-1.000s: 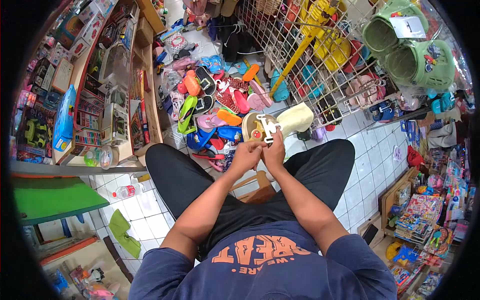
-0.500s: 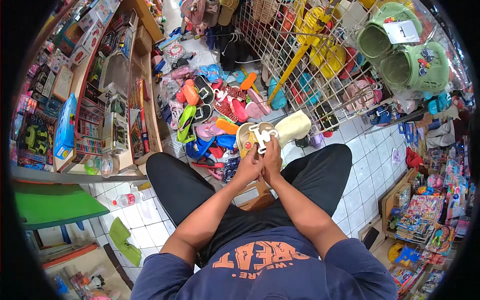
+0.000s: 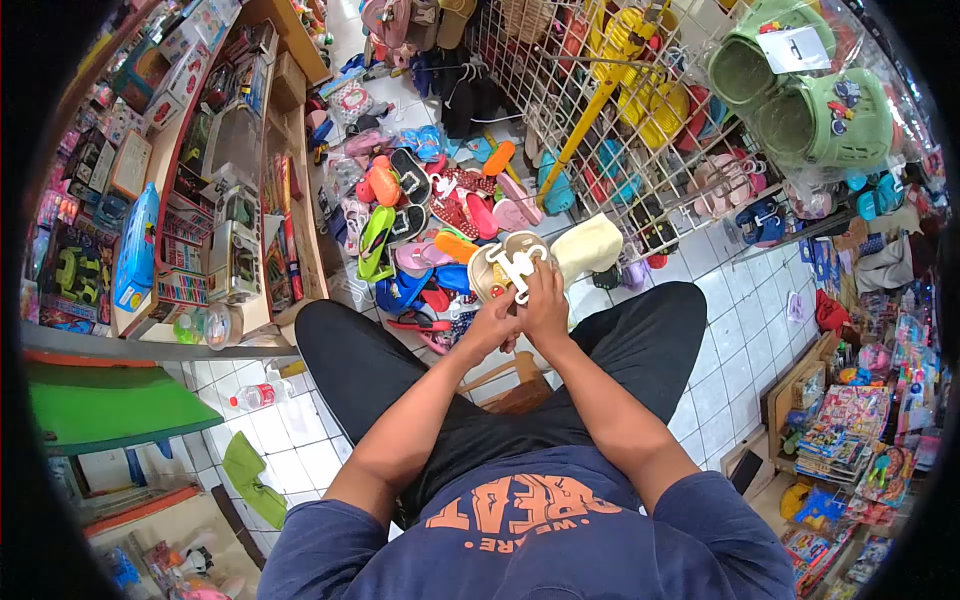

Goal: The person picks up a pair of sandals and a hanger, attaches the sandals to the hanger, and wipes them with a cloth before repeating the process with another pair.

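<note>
Between my knees I hold a pair of beige sandals (image 3: 484, 272) with a small red-and-yellow ornament. A white plastic shoe hanger (image 3: 521, 270) lies across their upper side. My left hand (image 3: 492, 325) is closed on the sandals' near left edge, thumb close to the ornament. On the right, my right hand (image 3: 543, 305) grips the sandals beside the hanger, its fingers bent. The two hands touch. Just beyond my right hand is a cream-coloured piece (image 3: 588, 246) whose kind I cannot make out. My fingers hide the sandals' near end.
Ahead lies a heap of colourful slippers, including a lime flip-flop (image 3: 375, 243). A white wire rack (image 3: 640, 170) hung with footwear stands at the front right, green clogs (image 3: 835, 130) on it. Shelves of boxed goods (image 3: 235, 240) line the left. A bottle (image 3: 262, 396) lies on the tiles.
The sandals and hanger have tilted slightly in my hands, and the ornament is now more covered by my left hand. My view has shifted a little. Both hands keep their hold.
</note>
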`<state>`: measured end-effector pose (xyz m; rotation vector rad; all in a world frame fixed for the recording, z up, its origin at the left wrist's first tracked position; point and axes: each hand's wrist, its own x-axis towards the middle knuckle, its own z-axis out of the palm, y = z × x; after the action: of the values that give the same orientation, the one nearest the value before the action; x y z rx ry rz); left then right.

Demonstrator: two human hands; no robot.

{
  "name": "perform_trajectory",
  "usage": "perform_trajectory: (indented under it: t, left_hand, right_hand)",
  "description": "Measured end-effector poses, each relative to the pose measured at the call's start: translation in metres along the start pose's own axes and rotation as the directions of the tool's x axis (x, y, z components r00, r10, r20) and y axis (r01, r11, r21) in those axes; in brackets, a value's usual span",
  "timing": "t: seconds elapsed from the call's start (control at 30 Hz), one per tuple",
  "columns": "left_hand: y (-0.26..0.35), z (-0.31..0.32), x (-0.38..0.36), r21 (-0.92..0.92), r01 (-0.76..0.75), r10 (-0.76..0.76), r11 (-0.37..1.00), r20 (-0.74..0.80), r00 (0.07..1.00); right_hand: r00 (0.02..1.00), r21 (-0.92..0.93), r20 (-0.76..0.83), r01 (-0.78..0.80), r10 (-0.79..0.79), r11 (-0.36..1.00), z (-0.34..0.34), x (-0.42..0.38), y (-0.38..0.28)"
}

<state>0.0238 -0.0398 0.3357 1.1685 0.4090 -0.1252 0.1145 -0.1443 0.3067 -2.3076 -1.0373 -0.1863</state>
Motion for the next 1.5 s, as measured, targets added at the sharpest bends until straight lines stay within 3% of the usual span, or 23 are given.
perform_trajectory:
  t: [0.27,0.47,0.57,0.77,0.83,0.87,0.9,0.97,1.0,1.1,1.17,1.2,1.23,1.3,1.37,1.5]
  left_hand:
    - [-0.013,-0.009,0.002,-0.041,0.093,-0.094,0.995,-0.021,0.995]
    - [-0.038,-0.023,0.013,-0.027,0.039,-0.039,0.999,0.015,0.999]
    - [-0.017,-0.008,0.003,0.079,0.078,-0.073,0.994,-0.072,0.995]
    - [-0.047,-0.030,0.019,0.019,-0.013,0.016,1.000,-0.164,0.986]
    - [-0.044,-0.029,0.023,0.213,-0.170,0.225,0.962,-0.266,0.937]
    - [-0.044,-0.029,0.022,0.219,-0.195,0.259,0.956,-0.319,0.911]
    - [-0.041,-0.030,0.024,0.210,-0.208,0.268,0.955,-0.325,0.907]
    - [-0.037,-0.033,0.024,0.491,-0.165,0.381,0.855,-0.381,0.842]
    - [-0.031,-0.031,0.023,0.540,-0.148,0.422,0.829,-0.429,0.799]
    - [-0.014,-0.025,0.014,0.590,-0.078,0.450,0.804,-0.516,0.729]
    - [-0.015,-0.030,0.015,0.652,-0.068,0.519,0.755,-0.532,0.669]
    - [-0.012,-0.031,0.016,0.712,-0.055,0.588,0.700,-0.531,0.610]
    - [-0.009,-0.032,0.016,0.711,-0.057,0.590,0.701,-0.532,0.608]
    - [0.000,-0.031,0.013,0.684,-0.055,0.612,0.728,-0.611,0.502]
    - [0.014,-0.029,0.008,0.652,-0.006,0.569,0.758,-0.656,0.496]
    - [0.009,-0.047,0.013,0.738,0.044,0.641,0.673,-0.613,0.462]
  right_hand:
    - [0.989,-0.045,0.147,-0.006,0.013,0.999,0.006,-0.005,0.004]
    - [0.965,0.022,0.264,-0.009,0.003,1.000,0.008,-0.007,0.009]
    - [0.976,0.104,0.217,-0.007,-0.016,0.995,-0.003,-0.006,0.000]
    - [0.995,0.289,0.098,-0.018,-0.010,0.957,0.005,-0.002,0.009]
    - [0.996,0.329,0.073,0.017,-0.044,0.944,0.000,0.003,0.007]
    - [0.997,0.382,0.066,0.004,-0.032,0.924,-0.002,0.003,0.004]
    - [0.998,0.435,0.062,-0.008,-0.021,0.900,-0.005,0.003,0.000]
    - [0.998,0.418,0.053,0.006,-0.031,0.908,-0.011,0.003,-0.005]
    - [0.999,0.494,0.049,-0.013,-0.013,0.870,-0.011,0.003,-0.004]
    - [0.996,0.611,0.083,-0.071,0.025,0.788,-0.024,0.004,-0.013]
    - [0.958,0.625,0.253,-0.269,0.135,0.733,-0.031,0.005,-0.017]
    - [0.973,0.616,0.203,-0.214,0.109,0.758,-0.031,0.005,-0.019]
    - [0.974,0.615,0.202,-0.211,0.106,0.760,-0.032,0.006,-0.020]
    - [0.971,0.607,0.222,-0.205,0.085,0.768,-0.035,0.006,-0.023]
    - [0.969,0.638,0.234,-0.215,0.080,0.740,-0.030,0.003,-0.020]
    - [0.938,0.727,0.337,-0.314,0.082,0.611,-0.021,0.000,-0.011]
